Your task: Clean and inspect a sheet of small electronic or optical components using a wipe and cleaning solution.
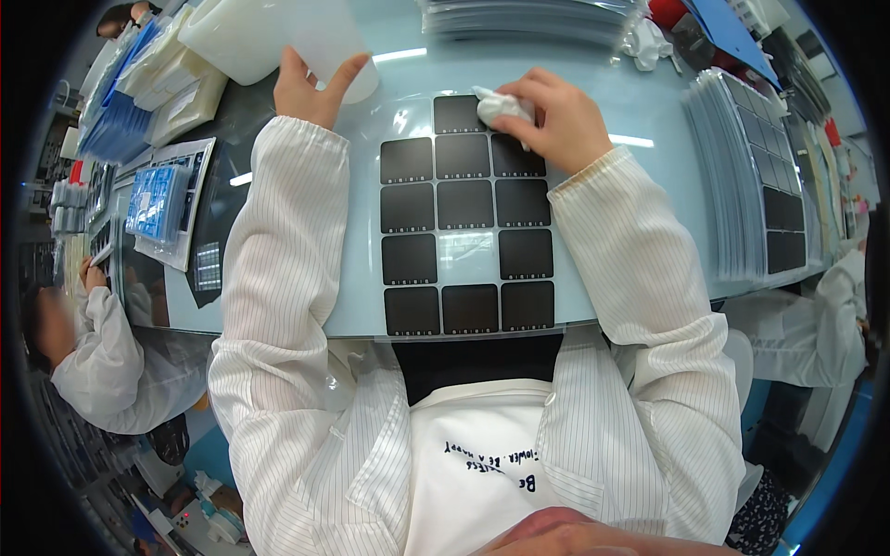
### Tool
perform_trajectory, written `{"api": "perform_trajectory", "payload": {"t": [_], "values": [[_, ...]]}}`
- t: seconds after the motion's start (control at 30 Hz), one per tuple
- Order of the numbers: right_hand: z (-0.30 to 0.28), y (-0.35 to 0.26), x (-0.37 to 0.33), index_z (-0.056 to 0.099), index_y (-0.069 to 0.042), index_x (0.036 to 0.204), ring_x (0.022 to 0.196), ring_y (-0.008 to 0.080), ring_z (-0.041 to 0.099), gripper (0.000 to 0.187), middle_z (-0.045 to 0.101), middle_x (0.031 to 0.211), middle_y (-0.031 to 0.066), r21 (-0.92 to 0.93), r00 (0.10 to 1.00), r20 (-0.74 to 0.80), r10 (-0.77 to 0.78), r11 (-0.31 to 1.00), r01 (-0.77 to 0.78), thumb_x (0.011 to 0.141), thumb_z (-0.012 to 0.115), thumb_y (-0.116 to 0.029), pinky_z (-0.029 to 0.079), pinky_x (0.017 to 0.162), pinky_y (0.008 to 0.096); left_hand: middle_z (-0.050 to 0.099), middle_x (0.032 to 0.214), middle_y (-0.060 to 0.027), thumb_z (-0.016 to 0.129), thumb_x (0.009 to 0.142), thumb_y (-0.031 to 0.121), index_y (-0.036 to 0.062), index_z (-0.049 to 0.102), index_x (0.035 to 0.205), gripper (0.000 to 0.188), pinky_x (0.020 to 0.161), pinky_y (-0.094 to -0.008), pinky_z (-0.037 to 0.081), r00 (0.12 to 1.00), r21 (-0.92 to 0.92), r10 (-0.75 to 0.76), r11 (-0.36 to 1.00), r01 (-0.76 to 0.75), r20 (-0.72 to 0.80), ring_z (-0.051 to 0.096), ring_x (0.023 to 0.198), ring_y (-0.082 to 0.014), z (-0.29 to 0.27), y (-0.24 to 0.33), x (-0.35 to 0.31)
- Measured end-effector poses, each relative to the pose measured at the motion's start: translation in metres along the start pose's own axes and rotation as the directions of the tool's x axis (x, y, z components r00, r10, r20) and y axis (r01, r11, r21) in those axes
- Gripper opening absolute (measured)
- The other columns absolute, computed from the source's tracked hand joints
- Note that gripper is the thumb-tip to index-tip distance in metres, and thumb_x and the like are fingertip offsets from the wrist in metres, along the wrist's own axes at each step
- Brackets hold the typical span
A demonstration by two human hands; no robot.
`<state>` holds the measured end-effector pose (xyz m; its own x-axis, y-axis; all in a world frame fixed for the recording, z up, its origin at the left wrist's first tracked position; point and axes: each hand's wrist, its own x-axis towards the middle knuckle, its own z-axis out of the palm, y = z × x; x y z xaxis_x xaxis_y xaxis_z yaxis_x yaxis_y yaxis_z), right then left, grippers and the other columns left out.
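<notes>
Between the fingers and thumb of my right hand (556, 120) is a crumpled white wiping cloth (503, 108). It rests against the upper right corner of the topmost black square panel (459, 115). More black rounded-corner panels (464, 204) lie below in three columns, with a gap in the middle column. A clear sheet seems to lie beneath them. Farther left, my left hand (320, 88) has its thumb and finger spread against a translucent white film (324, 37). That film runs beside a thick white roll (232, 42); part of my left hand's fingers is hidden.
Stacked clear sheets with black panels (756, 176) stand on the right. Another clear stack (533, 18) lies at the far edge. Blue-wrapped pieces (158, 202) sit on a tray at left, below piled packs (171, 88). A co-worker in a white sleeve (102, 361) sits left.
</notes>
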<state>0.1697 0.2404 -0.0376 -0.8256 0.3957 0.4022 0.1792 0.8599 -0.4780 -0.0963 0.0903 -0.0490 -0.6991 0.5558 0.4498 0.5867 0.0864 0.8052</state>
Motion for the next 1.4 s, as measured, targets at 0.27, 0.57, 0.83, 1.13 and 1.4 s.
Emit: {"api": "perform_trajectory", "payload": {"t": [0.27, 0.57, 0.83, 1.13, 1.4], "values": [[0.009, 0.003, 0.003, 0.067, -0.007, 0.097, 0.061, 0.0199, 0.057, 0.029, 0.058, 0.083, 0.0046, -0.07, 0.991, -0.13, 0.018, 0.997, -0.027, 0.077, 0.069, -0.028, 0.046, 0.058, 0.0301, 0.054, 0.076, -0.0042, 0.078, 0.066, 0.053, 0.0044, 0.061, 0.104, 0.064, 0.067, -0.0319, 0.051, 0.982, 0.407, -0.161, 0.907, 0.108, 0.098, 0.056, 0.068, -0.017, -0.004, 0.022, -0.004], [0.004, -0.014, -0.002, 0.066, -0.007, 0.097, 0.068, 0.0233, 0.06, 0.03, 0.059, 0.085, 0.0071, -0.133, 0.991, -0.092, 0.097, 0.985, -0.109, 0.076, 0.069, -0.029, 0.048, 0.062, 0.0327, 0.063, 0.105, -0.0099, 0.074, 0.078, 0.033, 0.0079, 0.041, 0.136, 0.071, 0.078, -0.0313, 0.054, 0.96, 0.211, -0.234, 0.957, 0.199, 0.156, 0.065, 0.091, -0.0182, 0.0, -0.002, -0.01], [-0.001, -0.009, -0.013, 0.064, -0.003, 0.09, 0.071, 0.0275, 0.06, 0.027, 0.058, 0.084, 0.009, -0.126, 0.99, -0.087, 0.109, 0.985, -0.12, 0.075, 0.07, -0.024, 0.048, 0.064, 0.0345, 0.064, 0.107, -0.0081, 0.067, 0.084, 0.02, 0.0063, 0.056, 0.122, 0.042, 0.076, -0.0298, 0.053, 0.97, 0.128, -0.193, 0.976, 0.174, 0.147, 0.064, 0.088, -0.0175, -0.024, 0.02, -0.013], [-0.001, -0.006, -0.014, 0.062, -0.002, 0.092, 0.071, 0.0287, 0.059, 0.029, 0.057, 0.084, 0.0129, -0.162, 0.983, -0.156, 0.096, 0.979, -0.122, 0.073, 0.072, -0.02, 0.047, 0.063, 0.0349, 0.062, 0.114, -0.0101, 0.06, 0.083, 0.003, 0.0073, 0.063, 0.113, 0.03, 0.085, -0.0326, 0.05, 0.877, 0.181, 0.091, 0.963, -0.197, 0.471, 0.059, 0.104, -0.0242, -0.034, 0.041, -0.052], [0.015, -0.017, 0.012, 0.063, 0.0, 0.09, 0.064, 0.0231, 0.057, 0.023, 0.056, 0.082, 0.0096, 0.0, 0.991, -0.117, 0.066, 0.998, -0.066, 0.075, 0.071, -0.015, 0.047, 0.057, 0.0306, 0.057, 0.12, -0.0137, 0.048, 0.088, -0.003, 0.0078, 0.053, 0.125, 0.038, 0.1, -0.0356, 0.042, 0.821, 0.312, 0.01, 0.922, -0.228, 0.571, 0.049, 0.118, -0.0281, -0.03, 0.047, -0.061]]}}
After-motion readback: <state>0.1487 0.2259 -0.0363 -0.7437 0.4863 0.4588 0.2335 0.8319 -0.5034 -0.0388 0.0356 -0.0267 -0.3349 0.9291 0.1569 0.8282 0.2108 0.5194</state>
